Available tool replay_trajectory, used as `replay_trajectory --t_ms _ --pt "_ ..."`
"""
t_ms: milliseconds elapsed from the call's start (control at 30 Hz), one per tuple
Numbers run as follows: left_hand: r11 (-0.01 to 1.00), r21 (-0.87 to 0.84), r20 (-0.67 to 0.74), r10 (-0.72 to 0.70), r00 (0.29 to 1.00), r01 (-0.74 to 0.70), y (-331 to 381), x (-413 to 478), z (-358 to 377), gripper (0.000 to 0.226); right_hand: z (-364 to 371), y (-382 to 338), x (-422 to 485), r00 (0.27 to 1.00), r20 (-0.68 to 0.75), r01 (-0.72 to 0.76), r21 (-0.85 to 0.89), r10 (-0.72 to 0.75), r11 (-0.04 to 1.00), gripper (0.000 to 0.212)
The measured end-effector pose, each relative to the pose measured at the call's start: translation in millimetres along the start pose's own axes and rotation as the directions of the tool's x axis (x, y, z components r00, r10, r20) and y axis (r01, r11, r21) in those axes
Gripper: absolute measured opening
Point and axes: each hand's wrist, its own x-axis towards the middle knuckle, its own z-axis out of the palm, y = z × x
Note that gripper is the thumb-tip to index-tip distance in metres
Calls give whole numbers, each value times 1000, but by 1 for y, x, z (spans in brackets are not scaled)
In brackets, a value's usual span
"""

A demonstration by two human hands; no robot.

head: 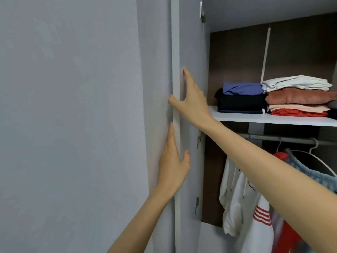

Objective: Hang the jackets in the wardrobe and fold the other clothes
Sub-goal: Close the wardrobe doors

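Bare slim forearms (264, 170); left hand (173, 168), right hand (193, 103): long fingers (187, 77), short nails.

The door (189, 52) stands edge-on, with a wall (63, 106) to its left and the wardrobe's inside to its right. The right hand (193, 103) lies on the door's edge, above the left hand (173, 170). Inside, a shelf (255, 118) bears two stacks (240, 101) side by side. Below it, jackets (242, 207) hang from a rail (295, 140).

No readable text, labels, brands or numbers anywhere. Only candidate: small dark mark on hanging white hoodie (242, 207), way too blurry to make out.
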Motion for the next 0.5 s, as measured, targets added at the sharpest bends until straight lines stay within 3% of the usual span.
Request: replay_trajectory --t_ms 133,367,500 --pt "991 -136 22 3 1000 0 -4 3 -2 75 -9 -1 -2 999 -33 14 -120 -18 993 89" --pt "978 -209 33 28 999 -21 9 4 16 61 -48 9 -15 993 -99 51 -79 -58 996 80" --pt "967 -234 67 118 991 -100 22 3 45 55 -81 25 -29 985 -150 71 -60 -80 996 67"
